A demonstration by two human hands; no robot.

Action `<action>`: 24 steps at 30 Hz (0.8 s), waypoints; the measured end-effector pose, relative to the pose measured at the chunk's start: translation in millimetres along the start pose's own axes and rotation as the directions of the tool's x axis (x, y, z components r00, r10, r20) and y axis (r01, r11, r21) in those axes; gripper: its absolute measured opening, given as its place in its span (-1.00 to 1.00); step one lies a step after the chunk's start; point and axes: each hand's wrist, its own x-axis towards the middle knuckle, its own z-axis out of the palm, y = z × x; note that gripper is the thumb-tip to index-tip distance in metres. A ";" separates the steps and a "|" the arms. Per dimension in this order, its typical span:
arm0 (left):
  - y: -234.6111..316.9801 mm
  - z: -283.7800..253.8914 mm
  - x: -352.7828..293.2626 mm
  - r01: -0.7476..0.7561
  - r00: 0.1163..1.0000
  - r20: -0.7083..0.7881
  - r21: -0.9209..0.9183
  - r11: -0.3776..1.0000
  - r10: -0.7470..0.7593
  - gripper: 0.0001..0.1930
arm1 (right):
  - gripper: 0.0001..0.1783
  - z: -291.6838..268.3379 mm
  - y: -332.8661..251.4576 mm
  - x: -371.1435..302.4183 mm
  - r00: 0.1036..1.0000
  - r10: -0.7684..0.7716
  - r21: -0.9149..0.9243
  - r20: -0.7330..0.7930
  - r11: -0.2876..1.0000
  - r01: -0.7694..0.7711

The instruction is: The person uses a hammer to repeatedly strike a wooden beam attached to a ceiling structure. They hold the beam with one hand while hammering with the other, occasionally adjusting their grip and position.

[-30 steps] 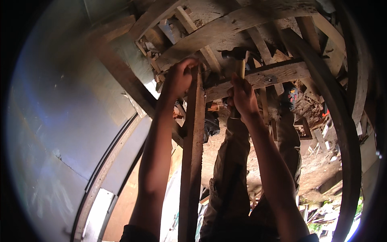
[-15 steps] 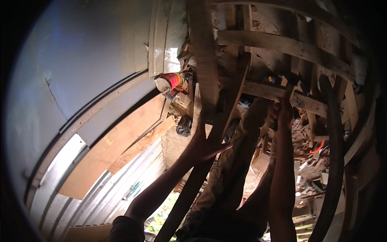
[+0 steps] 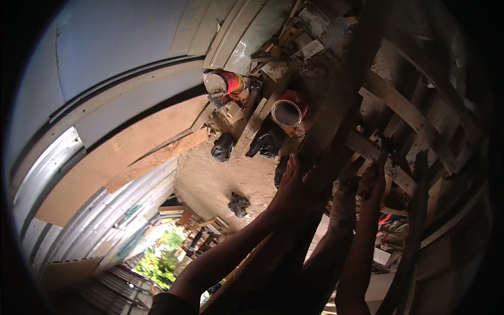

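Note:
My left hand [image 3: 291, 195] is pressed round the side of a long dark wooden beam [image 3: 344, 105], which slants from the upper right down past my body. Its fingers point up along the beam's near side; the thumb is in shadow. Closed in a fist, my right hand [image 3: 370, 181] grips the handle of a hammer [image 3: 384, 144], whose dark head stands above the fist. A crosswise plank [image 3: 401, 180] of a wooden frame lies close to the hammer. Deep shadow hides where the beam meets the frame.
A red tin [image 3: 290, 111] stands on the dirt floor [image 3: 220, 181] left of the beam, with another red tin [image 3: 223, 83] farther left. Black plastic scraps [image 3: 239, 205] lie about. Corrugated metal sheeting [image 3: 110, 218] lines the left side. More frame planks [image 3: 415, 118] fill the right.
The view has swung, showing more floor and a second tin. The beam now leans to the right, with my left hand still on it. The hammer stays in my right hand.

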 end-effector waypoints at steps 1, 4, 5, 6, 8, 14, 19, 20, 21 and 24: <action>-0.1 3.1 1.9 -0.033 0.999 -0.025 0.021 0.999 0.034 0.29 | -0.71 4.0 -1.7 6.3 0.979 -0.081 -0.013 -0.185 0.997 0.080; -6.2 5.5 3.1 -0.080 0.995 -0.062 0.051 0.995 0.083 0.23 | -0.75 10.0 8.0 15.2 0.944 -0.145 0.129 -0.297 0.973 0.191; -6.7 4.7 5.6 -0.070 0.996 -0.055 0.028 0.997 0.071 0.22 | -0.78 -2.9 11.3 17.0 0.974 -0.150 0.028 -0.172 0.987 0.157; -6.8 6.1 3.7 -0.051 0.998 -0.049 0.001 0.999 0.051 0.21 | -0.77 -0.7 11.4 12.2 0.992 -0.077 -0.024 -0.098 0.997 0.075; -10.2 6.8 1.7 0.011 0.999 -0.035 -0.094 0.996 -0.015 0.22 | -0.68 -9.8 20.6 13.3 0.999 -0.048 -0.034 0.008 0.998 0.048; 1.5 1.8 1.1 0.064 0.997 -0.046 0.220 0.974 -0.055 0.27 | -0.67 -3.4 23.8 26.8 0.984 -0.154 0.179 -0.093 0.969 0.169; 22.3 -7.4 0.6 0.189 0.980 0.036 0.158 0.969 -0.197 0.29 | -0.71 15.7 24.7 26.2 0.962 -0.020 -0.002 -0.274 1.000 0.020; 20.7 -8.0 0.1 0.203 0.976 0.045 0.162 0.966 -0.213 0.29 | -0.72 22.8 23.2 22.6 0.957 -0.040 -0.015 -0.287 0.999 0.038; 16.3 -5.9 -0.1 0.144 0.989 0.005 0.257 0.956 -0.150 0.30 | -0.72 30.6 22.5 21.5 0.952 -0.062 -0.022 -0.298 0.998 0.058; 13.9 -1.2 -8.0 0.151 0.987 0.002 0.306 0.940 -0.159 0.29 | -0.72 32.3 22.9 21.4 0.909 -0.182 -0.019 -0.374 0.982 0.189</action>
